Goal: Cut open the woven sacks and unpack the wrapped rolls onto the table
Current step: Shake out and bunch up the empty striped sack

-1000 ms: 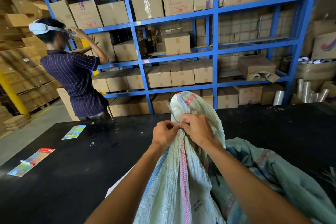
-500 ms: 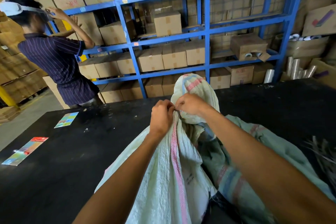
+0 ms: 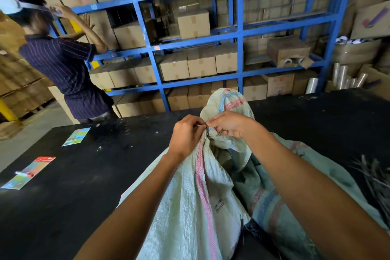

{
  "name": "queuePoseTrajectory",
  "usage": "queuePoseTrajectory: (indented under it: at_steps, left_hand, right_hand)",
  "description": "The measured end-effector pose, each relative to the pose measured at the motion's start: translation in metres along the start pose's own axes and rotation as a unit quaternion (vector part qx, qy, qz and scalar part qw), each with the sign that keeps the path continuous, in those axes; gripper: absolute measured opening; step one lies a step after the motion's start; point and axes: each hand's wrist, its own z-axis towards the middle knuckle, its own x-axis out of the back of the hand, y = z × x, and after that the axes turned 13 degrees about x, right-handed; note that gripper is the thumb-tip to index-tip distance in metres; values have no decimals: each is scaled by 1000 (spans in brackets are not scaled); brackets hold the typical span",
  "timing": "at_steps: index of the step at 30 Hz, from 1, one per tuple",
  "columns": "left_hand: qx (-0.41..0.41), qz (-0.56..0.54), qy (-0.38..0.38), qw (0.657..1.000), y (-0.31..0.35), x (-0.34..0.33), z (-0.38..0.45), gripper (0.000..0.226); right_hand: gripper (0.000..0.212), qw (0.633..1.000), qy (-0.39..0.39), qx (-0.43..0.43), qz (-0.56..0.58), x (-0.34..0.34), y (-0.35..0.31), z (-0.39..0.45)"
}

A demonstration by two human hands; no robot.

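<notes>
A pale green woven sack point(image 3: 185, 207) with a pink stripe running up its face lies on the black table point(image 3: 73, 196) right in front of the camera, its gathered neck raised toward the far edge. Both hands meet at that neck. The left hand point(image 3: 186, 136) has its fingers curled, pinching the bunched fabric at the top of the pink stripe. The right hand point(image 3: 230, 124) touches it fingertip to fingertip, its fingers and thumb also curled and pinching the same gathered point of the sack. Above the hands the loose top of the sack point(image 3: 226, 101) stands up in a folded flap with pink and blue stripes. What is inside the sack is hidden. A second, darker green woven sack point(image 3: 295, 196) lies just beside the first on its right, touching it, under the right forearm. Near the table's right edge lies a blurred bundle of thin grey strips point(image 3: 375, 177).

On the left part of the table lie two flat coloured printed cards, one nearer point(image 3: 28, 172) and one farther point(image 3: 76, 136), well apart from the sacks. Beyond the table's far left corner stands another person in a dark striped shirt point(image 3: 65, 72) wearing a white headset, hands raised to the head. Behind the table rises a blue steel rack point(image 3: 239, 34) stacked with cardboard boxes point(image 3: 201, 62), and shiny film rolls point(image 3: 341, 74) stand at its right end
</notes>
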Motion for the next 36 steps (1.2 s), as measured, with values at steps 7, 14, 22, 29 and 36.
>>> queuePoseTrajectory:
  at_steps: [7, 14, 22, 29, 36]
  left_hand:
    - [-50, 192, -65, 978, -6, 11, 14, 18]
    - [-10, 313, -114, 943, -27, 21, 15, 29]
    - [146, 158, -150, 965, -34, 19, -2, 12]
    - [275, -174, -42, 945, -32, 66, -5, 18]
    - [212, -207, -51, 954, -49, 139, -21, 27]
  right_hand:
    - [18, 994, 17, 97, -42, -8, -7, -4]
    - [16, 905, 46, 177, -384, -42, -7, -8]
    - [15, 946, 45, 173, -270, -51, 14, -37]
    - [31, 974, -3, 182, -131, -96, 19, -39]
    - [30, 977, 21, 213, 18, -154, -30, -25]
